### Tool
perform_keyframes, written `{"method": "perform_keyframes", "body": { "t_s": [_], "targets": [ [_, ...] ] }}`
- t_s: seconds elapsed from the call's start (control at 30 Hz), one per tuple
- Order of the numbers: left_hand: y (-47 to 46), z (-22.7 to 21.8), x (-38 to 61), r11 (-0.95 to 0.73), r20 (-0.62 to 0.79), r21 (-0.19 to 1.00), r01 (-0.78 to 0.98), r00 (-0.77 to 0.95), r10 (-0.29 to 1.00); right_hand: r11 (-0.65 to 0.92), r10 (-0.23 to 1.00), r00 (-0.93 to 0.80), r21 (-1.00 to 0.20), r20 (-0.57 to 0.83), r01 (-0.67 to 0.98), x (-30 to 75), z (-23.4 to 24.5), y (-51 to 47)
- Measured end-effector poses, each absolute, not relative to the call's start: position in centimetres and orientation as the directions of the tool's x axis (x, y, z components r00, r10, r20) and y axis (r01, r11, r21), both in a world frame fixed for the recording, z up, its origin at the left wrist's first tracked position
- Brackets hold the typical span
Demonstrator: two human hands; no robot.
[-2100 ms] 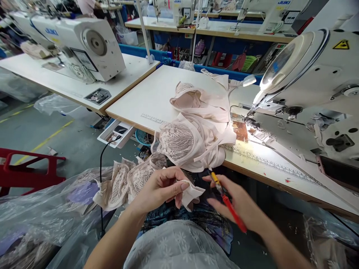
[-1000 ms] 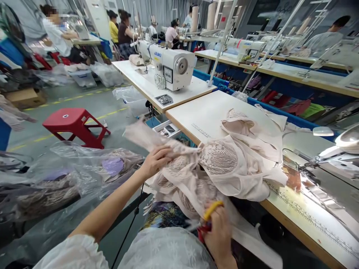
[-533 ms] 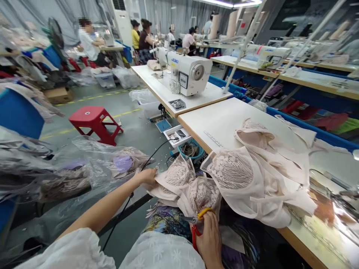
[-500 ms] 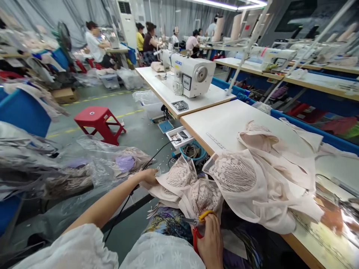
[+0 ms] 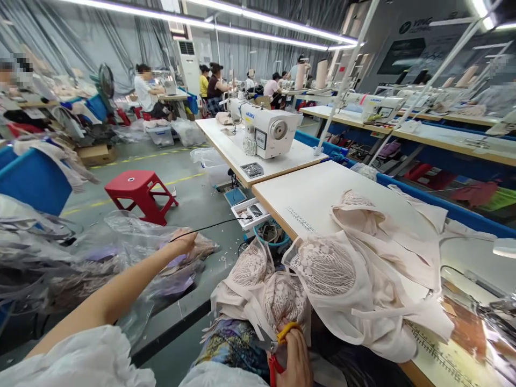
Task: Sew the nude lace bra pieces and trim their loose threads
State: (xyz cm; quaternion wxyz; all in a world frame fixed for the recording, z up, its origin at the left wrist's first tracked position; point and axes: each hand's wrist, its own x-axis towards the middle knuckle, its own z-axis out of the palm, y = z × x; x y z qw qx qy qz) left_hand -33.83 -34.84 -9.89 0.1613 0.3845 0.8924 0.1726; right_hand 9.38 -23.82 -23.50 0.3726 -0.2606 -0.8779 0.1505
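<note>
My right hand (image 5: 297, 361) is wrapped round scissors (image 5: 276, 346) with one yellow and one red handle loop. Their blades point left over my lap, close below the pale pink lace bras (image 5: 245, 266). My left hand (image 5: 183, 242) is away from the bras, out to the left above clear plastic bags (image 5: 121, 220) of lace garments. A thin black cable (image 5: 217, 224) runs across that hand; its fingers are too unclear to show whether they grip it. A larger lace bra (image 5: 328, 266) drapes over the table edge to the right.
A white table (image 5: 298, 188) holds more pale bra pieces (image 5: 357, 212). Beyond it stands a sewing machine (image 5: 264, 129). Below the edge are a white drawer (image 5: 258, 220) and a blue basket (image 5: 278, 244). A red stool (image 5: 139, 185) stands left; several people work behind.
My left hand has left the bras and moved left and slightly up, and the cable now crosses it. My right hand keeps the scissors. The view has tilted up.
</note>
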Motion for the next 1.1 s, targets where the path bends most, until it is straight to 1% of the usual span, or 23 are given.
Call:
{"method": "perform_keyframes", "body": {
  "t_s": [0.1, 0.17, 0.23, 0.3, 0.37, 0.4, 0.43, 0.47, 0.5, 0.53, 0.57, 0.6, 0.63, 0.7, 0.73, 0.8, 0.83, 0.87, 0.9, 0.97, 1.03, 1.07, 1.1],
  "targets": [
    [-34.3, -9.0, -32.2, 0.615, -0.274, 0.335, 0.713, -0.551, 0.788, 0.806, 0.579, -0.605, -0.496, 0.546, 0.323, 9.1, -23.2, -24.0],
    [-32.6, -8.8, -29.8, 0.53, -0.322, 0.319, 0.786, -0.437, 0.84, 0.806, 0.575, -0.623, -0.499, 0.531, 0.318, 9.0, -22.2, -24.2],
    [-30.0, -8.4, -26.8, 0.411, -0.311, 0.325, 0.852, -0.314, 0.897, 0.797, 0.579, -0.648, -0.512, 0.495, 0.321, 8.9, -20.9, -24.3],
    [-27.1, -7.4, -23.5, 0.277, -0.253, 0.342, 0.898, -0.196, 0.947, 0.75, 0.616, -0.662, -0.574, 0.427, 0.328, 8.8, -19.3, -24.3],
    [-24.4, -5.9, -20.0, 0.105, -0.12, 0.393, 0.914, -0.063, 0.991, 0.675, 0.663, -0.657, -0.667, 0.359, 0.315, 8.7, -17.5, -24.4],
    [-23.2, -5.0, -18.2, -0.011, 0.0, 0.422, 0.906, 0.013, 1.0, 0.637, 0.681, -0.649, -0.712, 0.34, 0.295, 8.7, -16.5, -24.5],
    [-22.3, -4.0, -16.4, -0.155, 0.157, 0.437, 0.886, 0.094, 0.983, 0.603, 0.701, -0.63, -0.75, 0.334, 0.272, 8.9, -15.5, -24.6],
    [-21.5, -3.2, -14.7, -0.303, 0.323, 0.417, 0.857, 0.172, 0.931, 0.573, 0.724, -0.602, -0.779, 0.337, 0.253, 9.2, -14.4, -24.7],
    [-20.9, -2.5, -12.9, -0.427, 0.452, 0.363, 0.828, 0.244, 0.858, 0.546, 0.754, -0.561, -0.801, 0.342, 0.245, 9.7, -13.1, -24.8],
    [-20.5, -2.0, -11.2, -0.509, 0.531, 0.299, 0.807, 0.302, 0.792, 0.53, 0.785, -0.504, -0.811, 0.36, 0.247, 10.4, -11.8, -24.8],
    [-20.2, -1.8, -9.6, -0.542, 0.554, 0.249, 0.803, 0.341, 0.76, 0.527, 0.813, -0.434, -0.808, 0.388, 0.264, 11.3, -10.4, -24.5],
    [-19.9, -1.7, -8.0, -0.535, 0.54, 0.227, 0.814, 0.352, 0.764, 0.529, 0.833, -0.36, -0.796, 0.421, 0.294, 12.4, -8.8, -24.0],
    [-19.6, -1.8, -6.6, -0.496, 0.506, 0.234, 0.836, 0.331, 0.796, 0.559, 0.826, -0.292, -0.763, 0.482, 0.325, 13.6, -7.2, -23.2],
    [-18.7, -2.4, -4.1, -0.354, 0.402, 0.308, 0.883, 0.217, 0.89, 0.549, 0.827, -0.177, -0.697, 0.534, 0.46, 16.0, -3.7, -20.4],
    [-18.3, -2.7, -3.0, -0.271, 0.333, 0.345, 0.899, 0.152, 0.93, 0.536, 0.825, -0.162, -0.659, 0.541, 0.528, 17.1, -2.1, -18.4],
    [-17.3, -3.2, -1.3, -0.141, 0.197, 0.381, 0.914, 0.069, 0.978, 0.529, 0.829, -0.228, -0.583, 0.511, 0.617, 18.5, 0.7, -13.8],
    [-17.0, -3.3, -0.8, -0.119, 0.148, 0.394, 0.911, 0.065, 0.987, 0.546, 0.823, -0.29, -0.543, 0.488, 0.638, 18.8, 1.8, -11.3],
    [-16.8, -3.3, -0.6, -0.13, 0.132, 0.418, 0.899, 0.082, 0.988, 0.563, 0.823, -0.377, -0.513, 0.426, 0.648, 18.9, 2.7, -9.0],
    [-16.7, -3.3, -0.6, -0.175, 0.158, 0.46, 0.871, 0.114, 0.981, 0.594, 0.805, -0.472, -0.482, 0.36, 0.645, 18.6, 3.4, -6.8],
    [-17.0, -2.8, -1.4, -0.303, 0.291, 0.588, 0.75, 0.153, 0.944, 0.646, 0.756, -0.591, -0.465, 0.281, 0.606, 17.8, 4.2, -3.5],
    [-17.7, -1.9, -3.1, -0.366, 0.39, 0.735, 0.57, 0.087, 0.917, 0.681, 0.709, -0.667, -0.466, 0.228, 0.565, 17.0, 4.6, -1.6],
    [-18.1, -1.3, -4.2, -0.349, 0.385, 0.813, 0.466, 0.021, 0.923, 0.69, 0.692, -0.692, -0.47, 0.206, 0.55, 16.8, 4.7, -1.2],
    [-18.7, -0.5, -5.4, -0.309, 0.347, 0.882, 0.355, -0.048, 0.937, 0.696, 0.678, -0.711, -0.476, 0.188, 0.538, 16.5, 4.8, -1.0]
  ]
}}
